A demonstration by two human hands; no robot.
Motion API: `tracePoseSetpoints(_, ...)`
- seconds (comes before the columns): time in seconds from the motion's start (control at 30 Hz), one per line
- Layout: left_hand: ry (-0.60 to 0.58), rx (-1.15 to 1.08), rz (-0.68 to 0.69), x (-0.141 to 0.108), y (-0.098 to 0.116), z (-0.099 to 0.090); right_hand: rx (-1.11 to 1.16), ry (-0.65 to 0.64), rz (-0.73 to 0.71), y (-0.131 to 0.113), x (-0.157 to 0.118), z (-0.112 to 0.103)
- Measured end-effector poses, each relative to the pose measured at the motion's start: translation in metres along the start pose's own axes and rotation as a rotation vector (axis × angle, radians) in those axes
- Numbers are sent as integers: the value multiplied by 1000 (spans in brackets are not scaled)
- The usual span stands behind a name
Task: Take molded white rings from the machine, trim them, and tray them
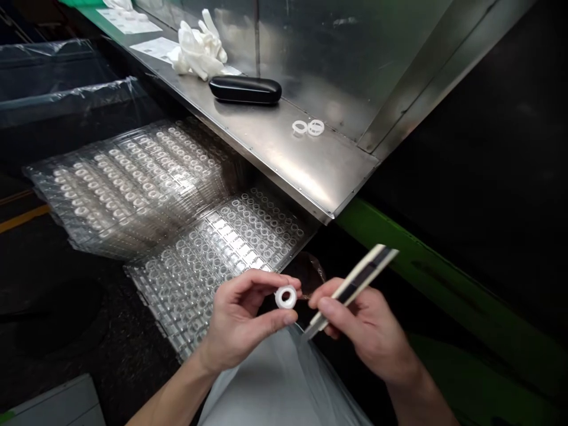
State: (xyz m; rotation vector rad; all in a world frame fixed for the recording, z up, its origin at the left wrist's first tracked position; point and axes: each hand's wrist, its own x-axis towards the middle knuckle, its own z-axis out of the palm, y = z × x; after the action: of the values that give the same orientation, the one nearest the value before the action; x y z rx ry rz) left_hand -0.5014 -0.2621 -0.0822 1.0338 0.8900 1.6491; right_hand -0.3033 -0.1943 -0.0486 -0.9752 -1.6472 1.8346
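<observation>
Pinching white ring point(286, 305) | left hand point(239, 322) | between thumb and fingertips

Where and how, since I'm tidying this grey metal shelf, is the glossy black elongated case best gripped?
Grip the glossy black elongated case across its middle, probably from above: it lies flat on the shelf, ends rounded, crumpled white gloves near one end.
</observation>
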Motion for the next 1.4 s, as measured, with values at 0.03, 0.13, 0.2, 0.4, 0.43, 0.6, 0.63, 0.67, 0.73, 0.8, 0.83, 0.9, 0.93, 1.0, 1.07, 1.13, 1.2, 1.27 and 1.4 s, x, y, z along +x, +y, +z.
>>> tracePoseSetpoints(0.03, 15, 30, 36, -1, 1, 0, -1, 62, -36, -4, -3, -2)
tracePoseSetpoints(0.13, 32, 188, 214, -2, 2, -1, 8, 287, -212, -19, -11, -3)
tracePoseSetpoints(0.2, 19, 296, 342, -1, 2, -2, -57, 390, -332, -27, -12, 2)
tracePoseSetpoints(0.4, 28, 447, 496, 1, 1, -4, -269, 293, -449, -32, -2, 21)
tracePoseSetpoints(0.43, 26, 456, 499, 1, 1, -4, -272, 287, -448, -31, 0, 21)
tracePoseSetpoints(0.6, 31, 535, 532, 1, 5, -6, -321, 245, -456, -30, 6, 20)
tracePoseSetpoints(0.63, 28, 559, 551, 1, 6, -6, -337, 236, -462, -30, 6, 20)
tracePoseSetpoints(0.67, 22, 588, 573, 1, 6, -7, -349, 228, -465, -30, 6, 20)
tracePoseSetpoints(0.73, 14, 650, 622, 2, 6, -9, -355, 229, -462, -28, 6, 20)
tracePoseSetpoints(0.8, 13, 707, 657, 3, 5, -10, -345, 242, -449, -25, 5, 21)
tracePoseSetpoints(0.83, 8, 729, 667, 4, 4, -10, -344, 253, -440, -23, 3, 22)
tracePoseSetpoints(0.9, -8, 750, 675, 4, 2, -10, -355, 287, -427, -19, 0, 22)
tracePoseSetpoints(0.93, -21, 752, 674, 5, 1, -9, -361, 306, -420, -17, -2, 22)
tracePoseSetpoints(1.0, -39, 751, 673, 5, -1, -8, -365, 344, -409, -12, -5, 21)
tracePoseSetpoints(1.07, -52, 737, 650, 6, -3, -6, -354, 357, -414, -9, -7, 19)
tracePoseSetpoints(1.13, -82, 686, 587, 7, -4, -6, -330, 322, -445, -9, -6, 15)
tracePoseSetpoints(1.2, -110, 615, 506, 8, -5, -5, -313, 273, -491, -11, -3, 10)
tracePoseSetpoints(1.27, -121, 572, 455, 9, -5, -5, -310, 250, -528, -14, -1, 6)
tracePoseSetpoints(1.4, -126, 631, 494, 10, -8, -3, -336, 282, -507, -15, -3, 3)
